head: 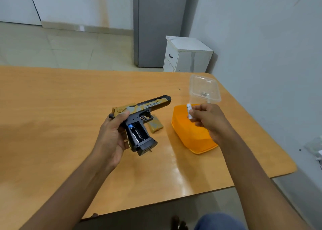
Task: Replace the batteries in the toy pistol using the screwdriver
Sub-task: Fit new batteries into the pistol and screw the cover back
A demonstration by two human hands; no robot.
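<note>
Left hand (pixel 111 134) grips toy pistol (pixel 139 120).

Orange-brown wooden surface (pixel 69 107), rounded corners. Orange plastic tub (pixel 190 137) on it near the right edge; clear plastic container (pixel 203 88) just behind the tub. White drawer cabinet (pixel 188 55) on the floor beyond the surface's far edge, grey door (pixel 156 26) left of the cabinet.

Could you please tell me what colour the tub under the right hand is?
The tub is orange, seen in the head view.
</note>
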